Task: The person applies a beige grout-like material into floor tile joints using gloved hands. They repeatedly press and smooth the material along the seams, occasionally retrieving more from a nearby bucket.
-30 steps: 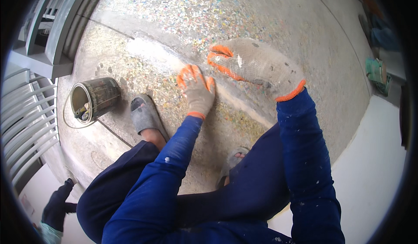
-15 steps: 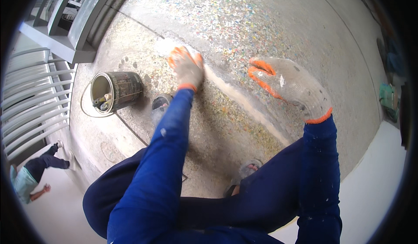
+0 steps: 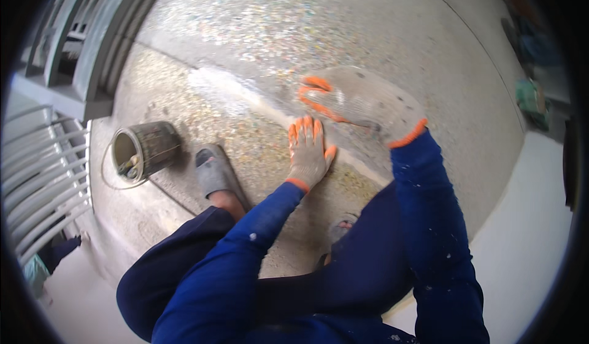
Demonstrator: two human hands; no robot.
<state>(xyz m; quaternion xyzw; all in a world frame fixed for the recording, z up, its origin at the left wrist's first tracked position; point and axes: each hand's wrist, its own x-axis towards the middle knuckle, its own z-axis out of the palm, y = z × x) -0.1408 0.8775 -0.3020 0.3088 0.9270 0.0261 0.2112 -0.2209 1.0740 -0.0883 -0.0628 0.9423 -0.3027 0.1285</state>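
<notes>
My left hand (image 3: pixel 308 154), in a grey work glove with orange fingertips, lies with fingers stretched out on the pale strip (image 3: pixel 359 162) along the edge of a speckled concrete step. Farther right, my right hand (image 3: pixel 368 102) wears the same kind of glove. Its fingers are curled together just above the floor; whatever may be inside them is hidden. A smear of white powder (image 3: pixel 224 89) covers the strip to the left of my left hand. Colourful chips show in the floor (image 3: pixel 276 31) beyond.
A tipped-looking metal bucket (image 3: pixel 147 151) with tools inside stands at left, near my sandalled foot (image 3: pixel 218 172). White railings (image 3: pixel 49 178) and a grey metal frame (image 3: pixel 92 68) border the left. A person (image 3: pixel 46 270) is partly visible behind them. A green object (image 3: pixel 532 102) sits far right.
My left hand has slid right and nearer along the strip, away from the white powder. My right hand has shifted left, closer to it. The view has turned slightly, showing more of my left foot.
</notes>
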